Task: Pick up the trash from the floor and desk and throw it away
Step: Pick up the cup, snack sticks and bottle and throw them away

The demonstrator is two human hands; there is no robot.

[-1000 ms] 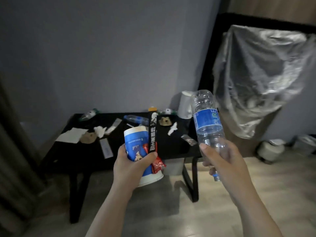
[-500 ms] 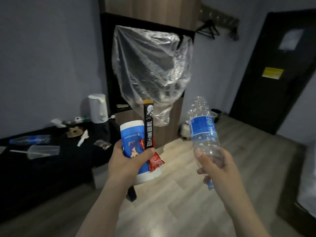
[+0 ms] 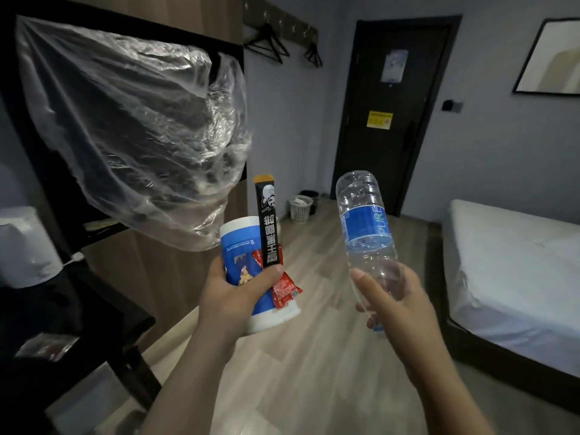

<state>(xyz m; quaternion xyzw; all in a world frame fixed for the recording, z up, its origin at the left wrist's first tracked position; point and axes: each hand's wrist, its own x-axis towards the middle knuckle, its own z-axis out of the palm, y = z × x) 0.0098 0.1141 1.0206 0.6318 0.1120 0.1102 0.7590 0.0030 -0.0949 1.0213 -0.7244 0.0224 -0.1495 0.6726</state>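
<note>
I take the clear plastic bag (image 3: 135,130), hung from a black frame, as my marker. Down and left of the bag, the dark table (image 3: 94,309) carries a white jug (image 3: 25,246) at its far side and 1 crumpled wrapper (image 3: 47,346) near its front edge.

Just below the bag's right corner, the left grip (image 3: 233,296) is clenched around a blue-and-white cup (image 3: 238,246). Its thumb pins 2 more pieces against the cup wall: a black stick sachet (image 3: 268,227) that stands upright above the cup, and a red packet (image 3: 284,288) that pokes out below the thumb.

Right of the bag and farther back, a white basket (image 3: 300,208) sits on the wooden floor (image 3: 314,372) at the foot of the wall, with a dark door (image 3: 392,114) beyond it.

Further right of the bag, level with the cup but apart from it, the right grip (image 3: 395,306) is wrapped around the neck end of a clear bottle (image 3: 364,227) with a blue label. The bottle's base points up and tilts left, its blue cap down by the fingers. It looks empty.

Farthest right of the bag is a bed (image 3: 518,277) with a white sheet.
</note>
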